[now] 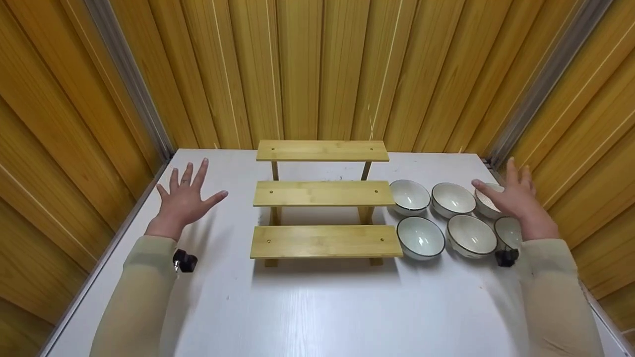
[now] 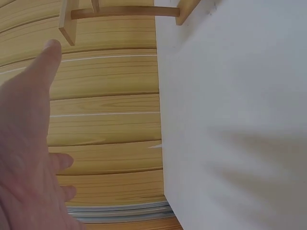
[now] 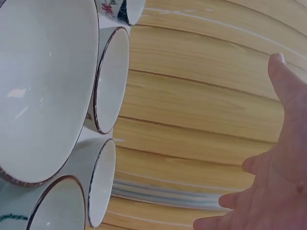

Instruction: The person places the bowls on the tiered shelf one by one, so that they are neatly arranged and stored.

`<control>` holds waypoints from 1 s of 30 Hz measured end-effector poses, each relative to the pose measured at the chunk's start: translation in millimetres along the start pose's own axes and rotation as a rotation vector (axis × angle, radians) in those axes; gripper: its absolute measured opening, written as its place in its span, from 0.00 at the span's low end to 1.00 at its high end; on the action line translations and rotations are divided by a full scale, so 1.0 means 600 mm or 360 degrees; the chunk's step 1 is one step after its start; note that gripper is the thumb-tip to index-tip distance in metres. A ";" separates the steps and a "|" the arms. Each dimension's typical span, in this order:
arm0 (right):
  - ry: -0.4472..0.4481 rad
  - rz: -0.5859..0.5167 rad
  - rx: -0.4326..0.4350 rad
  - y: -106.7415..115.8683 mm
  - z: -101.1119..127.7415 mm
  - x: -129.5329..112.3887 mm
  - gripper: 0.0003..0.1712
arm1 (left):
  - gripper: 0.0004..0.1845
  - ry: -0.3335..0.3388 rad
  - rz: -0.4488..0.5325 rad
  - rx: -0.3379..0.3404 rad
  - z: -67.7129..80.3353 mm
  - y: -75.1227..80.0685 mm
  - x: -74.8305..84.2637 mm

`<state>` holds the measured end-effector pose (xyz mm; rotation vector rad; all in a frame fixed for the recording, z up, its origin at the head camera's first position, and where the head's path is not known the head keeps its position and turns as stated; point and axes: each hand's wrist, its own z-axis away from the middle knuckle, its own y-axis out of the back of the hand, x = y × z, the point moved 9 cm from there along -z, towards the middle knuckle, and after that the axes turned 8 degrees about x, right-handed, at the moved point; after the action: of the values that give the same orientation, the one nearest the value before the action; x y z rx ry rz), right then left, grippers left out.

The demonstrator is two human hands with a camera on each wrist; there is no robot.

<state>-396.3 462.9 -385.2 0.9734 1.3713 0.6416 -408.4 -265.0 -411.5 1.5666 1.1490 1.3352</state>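
Observation:
A three-step bamboo rack (image 1: 325, 193) stands at the middle of the white table. Right of it sit several white bowls with dark rims, in two rows; one front bowl (image 1: 420, 238) is close beside the lowest step. My left hand (image 1: 182, 201) is spread with straight fingers above the table, left of the rack, and holds nothing. The right hand (image 1: 518, 201) hovers over the rightmost bowls, partly covering the front one (image 1: 507, 232), its fingers extended and nothing in them. In the right wrist view a large bowl (image 3: 43, 86) appears close, with that hand apart from it.
Wood-patterned panels (image 1: 297, 69) enclose the white table (image 1: 307, 307) at the back and both sides. Grey metal posts (image 1: 134, 79) mark the corners. A black device (image 1: 185, 261) is at the left wrist, another (image 1: 507, 257) at the right.

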 end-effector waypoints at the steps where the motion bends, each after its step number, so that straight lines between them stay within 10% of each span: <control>1: 0.0000 -0.0025 0.0023 0.005 0.004 0.006 0.67 | 0.56 0.0016 0.0036 -0.0012 0.001 -0.002 0.001; 16: -0.0180 -0.0314 0.0234 0.040 0.082 0.127 0.58 | 0.55 0.0192 0.0777 -0.0088 0.023 -0.042 0.003; 30: -0.0512 -0.0598 0.0357 -0.006 0.145 0.235 0.59 | 0.47 0.0491 0.1582 -0.0141 0.075 -0.119 0.018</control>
<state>-293.3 564.3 -465.9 0.9152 1.3052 0.0447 -374.5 -232.8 -482.5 1.9972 0.4064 2.2783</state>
